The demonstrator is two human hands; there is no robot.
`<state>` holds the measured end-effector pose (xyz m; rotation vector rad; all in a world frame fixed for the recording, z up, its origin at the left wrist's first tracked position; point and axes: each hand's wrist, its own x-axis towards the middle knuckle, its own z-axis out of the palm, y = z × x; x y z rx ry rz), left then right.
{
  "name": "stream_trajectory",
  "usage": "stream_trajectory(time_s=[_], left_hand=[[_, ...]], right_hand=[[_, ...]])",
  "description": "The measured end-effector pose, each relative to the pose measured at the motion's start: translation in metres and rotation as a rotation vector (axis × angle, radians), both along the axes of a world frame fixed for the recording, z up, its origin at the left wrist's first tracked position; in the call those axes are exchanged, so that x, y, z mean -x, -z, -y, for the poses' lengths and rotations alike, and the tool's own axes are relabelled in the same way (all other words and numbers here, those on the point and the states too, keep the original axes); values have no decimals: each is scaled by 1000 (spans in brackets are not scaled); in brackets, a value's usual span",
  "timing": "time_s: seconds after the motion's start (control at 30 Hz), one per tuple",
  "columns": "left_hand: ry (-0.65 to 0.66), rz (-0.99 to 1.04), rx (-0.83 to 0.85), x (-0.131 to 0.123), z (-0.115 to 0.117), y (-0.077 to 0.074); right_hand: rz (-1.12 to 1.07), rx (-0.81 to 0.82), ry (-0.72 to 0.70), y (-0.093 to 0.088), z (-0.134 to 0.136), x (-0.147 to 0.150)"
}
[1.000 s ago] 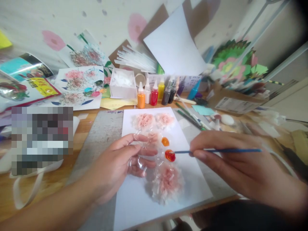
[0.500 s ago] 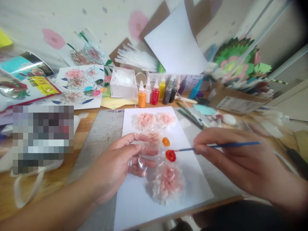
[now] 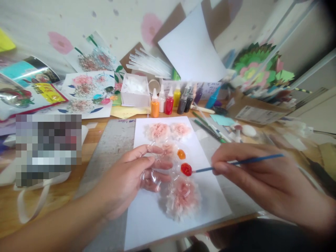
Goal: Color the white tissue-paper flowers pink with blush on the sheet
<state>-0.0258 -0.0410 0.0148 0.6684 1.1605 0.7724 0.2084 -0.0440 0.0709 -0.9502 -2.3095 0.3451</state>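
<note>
My left hand (image 3: 126,180) grips a clear plastic paint palette (image 3: 175,171) with round wells, its fingers showing through the plastic. One well holds orange paint (image 3: 181,154); the well in front of it holds red paint (image 3: 186,169) with some orange streaks. Between the thumb and fingers of my right hand (image 3: 249,178) is a thin blue paintbrush (image 3: 204,169), its tip at the right edge of the red paint. Beneath the palette lies a white sheet (image 3: 147,227) bearing several pale pink ruffled flowers (image 3: 183,199), partly covered by palette and hand.
Paint bottles, including an orange one (image 3: 155,106) and a red one (image 3: 169,104), line the back. Beside them sits a white box (image 3: 135,94). Green brushes or pens (image 3: 207,127) lie right of the sheet. A cardboard box (image 3: 259,110) stands far right, flower pictures (image 3: 89,91) back left.
The brush tip has shifted slightly down and right, to the edge of the red paint. That paint looks redder, with fewer orange swirls. My left hand and the palette have hardly moved.
</note>
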Motion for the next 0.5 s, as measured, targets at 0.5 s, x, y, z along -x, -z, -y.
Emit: stream_trajectory(time_s=[0.5], left_hand=[[16, -15, -8, 0, 0, -1]], right_hand=[[0, -3, 16, 0, -1, 2]])
